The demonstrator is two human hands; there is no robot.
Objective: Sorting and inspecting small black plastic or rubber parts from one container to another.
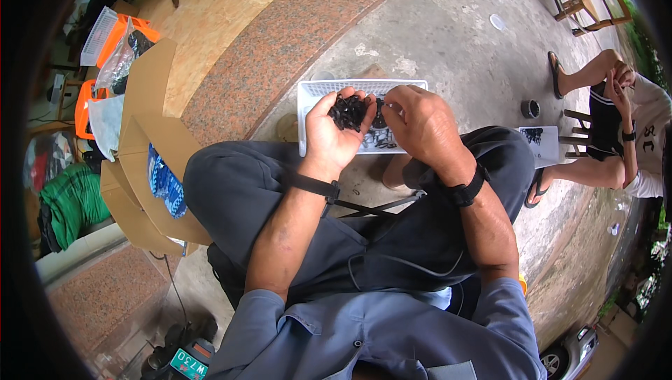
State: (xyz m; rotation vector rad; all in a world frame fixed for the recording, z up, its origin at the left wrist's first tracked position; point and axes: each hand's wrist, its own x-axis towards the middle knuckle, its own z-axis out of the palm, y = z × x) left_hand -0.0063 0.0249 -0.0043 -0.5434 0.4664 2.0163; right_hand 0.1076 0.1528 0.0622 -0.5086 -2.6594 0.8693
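My left hand (326, 137) is turned palm up and cupped around a heap of small black parts (348, 112), too small to name by kind. Just right of it, my right hand (428, 122) is closed with thumb and fingertips pinched together. Whatever sits in that pinch is hidden. Both hands are over a white plastic basket (302, 122) beyond my knees. Inside the basket lie small metallic-looking pieces (381, 141), partly covered by my hands. Another dark cluster shows between the hands.
An open cardboard box (148, 100) stands at my left, near orange crates (85, 108). On the right, a co-worker (647, 124) sits beside a white tray (549, 152) of black parts and a black round container (530, 108). A wooden chair (579, 3) stands farther off.
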